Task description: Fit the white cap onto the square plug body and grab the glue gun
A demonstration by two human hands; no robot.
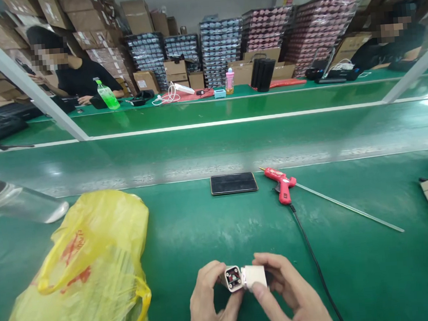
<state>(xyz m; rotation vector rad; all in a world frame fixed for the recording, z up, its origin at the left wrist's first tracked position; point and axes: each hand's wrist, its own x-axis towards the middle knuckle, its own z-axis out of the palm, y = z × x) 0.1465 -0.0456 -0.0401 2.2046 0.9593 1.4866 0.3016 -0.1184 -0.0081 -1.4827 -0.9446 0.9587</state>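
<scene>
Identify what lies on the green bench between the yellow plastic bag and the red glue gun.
A dark smartphone lies there, much closer to the glue gun than to the plastic bag, as the head view shows.

Both of the person's hands are bare: the left hand (211, 302) and the right hand (296, 294) have slender, smooth-skinned fingers with softly rounded tips. The right thumb (268, 304) looks broader than the fingers beside it and has a short, rounded nail. Knuckle creases are faint, and the lower edge of the view cuts off both hands near the wrists.
</scene>
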